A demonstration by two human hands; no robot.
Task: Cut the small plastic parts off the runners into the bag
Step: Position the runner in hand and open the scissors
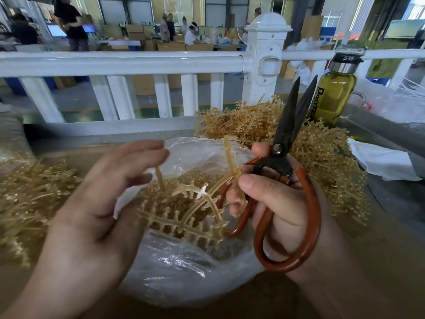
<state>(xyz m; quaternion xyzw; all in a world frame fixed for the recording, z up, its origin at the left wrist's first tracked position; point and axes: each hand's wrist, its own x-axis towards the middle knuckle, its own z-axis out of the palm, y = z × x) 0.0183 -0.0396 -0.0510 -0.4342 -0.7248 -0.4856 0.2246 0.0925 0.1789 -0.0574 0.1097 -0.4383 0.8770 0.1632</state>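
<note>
Brown tabletop [391,238] before a white railing [128,63]: a pale amber plastic runner frame [184,222], studded with small parts, hangs over the clear plastic bag [184,272]. The right hand [276,203] pinches it and also grips orange-handled black scissors [285,139]. The left hand [103,203] hovers beside it, fingers spread, empty. Runner heaps [322,153] flank the bag.

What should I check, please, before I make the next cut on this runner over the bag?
1. Scissors gripped: ok. The right hand holds the scissors through the handle loops.
2. Blades at the runner: not ok. They point upward, away from the runner.
3. Runner steadied: cannot tell. The right thumb seems to pinch its stem, while the left hand is open, blurred and not holding it.
4. Bag placed to catch: ok. The bag lies open under the runner.
5. Parts left to cut: ok. Small parts line its lower branch.
</note>
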